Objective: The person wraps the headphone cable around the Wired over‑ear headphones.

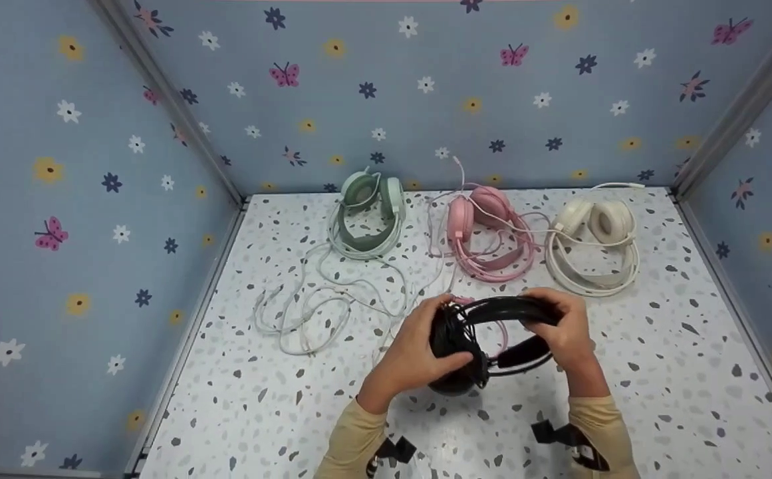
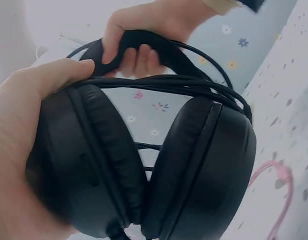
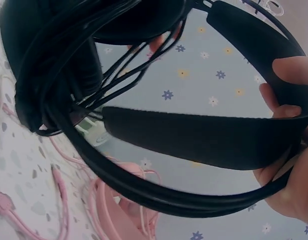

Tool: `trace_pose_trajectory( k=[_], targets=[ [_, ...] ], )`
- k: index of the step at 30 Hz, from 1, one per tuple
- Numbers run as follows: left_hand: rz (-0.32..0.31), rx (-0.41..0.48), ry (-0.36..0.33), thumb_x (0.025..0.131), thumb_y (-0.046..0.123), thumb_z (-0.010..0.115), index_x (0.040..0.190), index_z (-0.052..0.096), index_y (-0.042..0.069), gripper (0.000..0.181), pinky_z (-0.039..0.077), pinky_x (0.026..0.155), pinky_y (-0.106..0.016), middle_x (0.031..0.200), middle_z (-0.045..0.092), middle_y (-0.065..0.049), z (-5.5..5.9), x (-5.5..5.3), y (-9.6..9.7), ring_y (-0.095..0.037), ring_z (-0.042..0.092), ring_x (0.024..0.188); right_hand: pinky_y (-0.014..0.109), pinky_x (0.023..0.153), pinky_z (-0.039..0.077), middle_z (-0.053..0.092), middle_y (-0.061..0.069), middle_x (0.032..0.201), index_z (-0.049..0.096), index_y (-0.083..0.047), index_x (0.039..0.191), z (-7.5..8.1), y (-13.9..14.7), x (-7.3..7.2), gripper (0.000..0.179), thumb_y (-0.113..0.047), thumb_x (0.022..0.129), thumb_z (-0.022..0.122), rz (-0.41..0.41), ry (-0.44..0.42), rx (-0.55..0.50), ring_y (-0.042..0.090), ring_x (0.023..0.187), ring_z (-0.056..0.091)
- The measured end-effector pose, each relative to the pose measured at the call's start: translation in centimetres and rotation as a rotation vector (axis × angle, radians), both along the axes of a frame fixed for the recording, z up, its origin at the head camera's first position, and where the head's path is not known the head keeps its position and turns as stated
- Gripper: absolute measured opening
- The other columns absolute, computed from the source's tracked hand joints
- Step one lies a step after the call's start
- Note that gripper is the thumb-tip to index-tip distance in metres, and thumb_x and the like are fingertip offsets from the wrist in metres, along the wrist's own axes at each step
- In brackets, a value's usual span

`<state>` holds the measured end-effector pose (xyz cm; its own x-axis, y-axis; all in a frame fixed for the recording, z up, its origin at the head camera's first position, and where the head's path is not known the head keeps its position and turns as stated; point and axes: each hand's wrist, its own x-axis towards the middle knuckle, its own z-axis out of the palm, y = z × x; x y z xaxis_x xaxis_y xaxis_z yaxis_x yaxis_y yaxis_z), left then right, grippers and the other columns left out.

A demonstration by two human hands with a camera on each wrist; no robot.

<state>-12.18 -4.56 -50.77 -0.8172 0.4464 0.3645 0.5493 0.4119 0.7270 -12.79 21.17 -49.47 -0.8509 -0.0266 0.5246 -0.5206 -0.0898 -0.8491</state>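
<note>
the left hand (image 1: 419,352) is wrapping the ear cup end of the black headphones (image 1: 509,308), fingers spreading wide yet bending round a cup, thumb lying on the near side. the right hand (image 1: 565,329) is gripping the headband (image 3: 193,140), fingers curling closely round it. the black headphones are hanging between both hands over the table (image 1: 226,426), near the middle, on the near side of the pink headphones (image 1: 462,216).

a black cable (image 2: 158,82) is crossing the cups in several strands. for good handling, the left thumb should be pinning those strands while the right hand is carrying the band's weight, neither bowing nor twisting it. going gently also seems wise, as a pink cable (image 2: 283,172) is lying close by and could be snagging.

counting, four headphones are showing: one black in the hands, one green (image 1: 393,199) sitting far left, one pink sitting far middle, one white (image 1: 572,216) sitting far right. two cups are facing each other on the black pair. pale cables (image 1: 301,353) are looping on the left, overlapping too much for counting.
</note>
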Motion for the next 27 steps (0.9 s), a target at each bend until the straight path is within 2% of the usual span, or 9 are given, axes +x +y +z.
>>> trace_pose_trajectory(
  k=[4,8,11,13,16,19,23,25,27],
  targets=[
    [0.026,-0.064,0.017,0.078,0.057,0.074,0.137,0.044,0.021,0.076,0.039,0.099,-0.037,0.127,0.050,0.006,0.8,-0.8,0.0,-0.010,0.048,0.115,0.020,0.072,0.049,0.070,0.006,0.087,0.059,0.022,0.095,-0.2,-0.2,0.2,0.034,0.028,0.062,0.059,-0.032,0.014,-0.042,0.011,0.077,0.064],
    [0.044,-0.126,-0.028,0.070,0.068,0.073,0.137,0.043,0.027,0.084,0.039,0.098,-0.037,0.127,0.048,0.008,1.1,-0.8,0.2,-0.010,0.047,0.115,0.020,0.075,0.049,0.070,0.003,0.087,0.061,0.021,0.094,-0.3,-0.3,0.5,0.035,0.026,0.060,0.061,-0.110,0.071,0.031,0.009,0.079,0.064],
    [0.061,-0.142,-0.037,0.068,0.057,0.081,0.135,0.047,0.026,0.082,0.040,0.097,-0.037,0.125,0.049,0.006,0.8,-0.6,0.5,-0.011,0.049,0.113,0.020,0.075,0.049,0.070,0.009,0.085,0.064,0.017,0.093,-0.6,-0.5,0.5,0.035,0.026,0.058,0.064,-0.131,0.129,0.095,0.009,0.079,0.065],
    [0.084,-0.123,-0.021,0.068,0.047,0.083,0.129,0.053,0.024,0.072,0.043,0.095,-0.035,0.120,0.051,0.006,0.3,-0.5,0.7,-0.011,0.051,0.109,0.020,0.074,0.050,0.069,0.015,0.083,0.066,0.015,0.092,-0.3,-0.7,0.5,0.036,0.026,0.058,0.065,-0.119,0.161,0.124,0.010,0.078,0.065],
    [0.130,-0.042,0.033,0.069,0.033,0.081,0.114,0.059,0.017,0.053,0.045,0.091,-0.032,0.110,0.053,0.006,-0.4,-0.6,0.9,-0.011,0.054,0.101,0.021,0.071,0.051,0.067,0.022,0.081,0.067,0.014,0.091,1.0,-1.3,0.5,0.036,0.027,0.057,0.065,-0.094,0.204,0.180,0.015,0.075,0.065],
    [0.164,0.057,0.100,0.069,0.028,0.079,0.106,0.061,0.014,0.043,0.046,0.088,-0.031,0.104,0.055,0.005,-1.1,-0.7,0.8,-0.011,0.055,0.096,0.020,0.071,0.049,0.067,0.020,0.081,0.068,0.011,0.091,3.0,-2.1,0.8,0.036,0.024,0.058,0.067,-0.105,0.250,0.310,0.021,0.072,0.064],
    [0.210,0.226,0.162,0.069,0.021,0.080,0.103,0.063,0.011,0.039,0.047,0.086,-0.032,0.101,0.058,0.002,-1.8,-1.1,0.1,-0.014,0.057,0.093,0.022,0.083,0.044,0.066,0.015,0.094,0.066,0.006,0.104,5.0,-2.9,0.8,0.046,0.014,0.060,0.078,-0.123,0.282,0.500,0.028,0.085,0.061],
    [0.235,0.327,0.148,0.070,0.016,0.081,0.102,0.064,0.008,0.038,0.048,0.083,-0.034,0.099,0.060,-0.001,-2.1,-1.3,-0.5,-0.017,0.058,0.091,0.025,0.090,0.040,0.064,0.015,0.104,0.062,0.006,0.114,5.6,-3.1,0.7,0.055,0.008,0.063,0.082,-0.121,0.270,0.537,0.031,0.096,0.059],
    [0.259,0.443,0.080,0.073,0.009,0.080,0.102,0.065,0.003,0.034,0.048,0.081,-0.035,0.096,0.063,-0.006,-2.1,-1.5,-1.3,-0.021,0.059,0.088,0.026,0.095,0.038,0.062,0.018,0.113,0.058,0.008,0.122,5.7,-3.1,0.5,0.063,0.006,0.065,0.084,-0.134,0.259,0.534,0.032,0.104,0.057]
  ],
)
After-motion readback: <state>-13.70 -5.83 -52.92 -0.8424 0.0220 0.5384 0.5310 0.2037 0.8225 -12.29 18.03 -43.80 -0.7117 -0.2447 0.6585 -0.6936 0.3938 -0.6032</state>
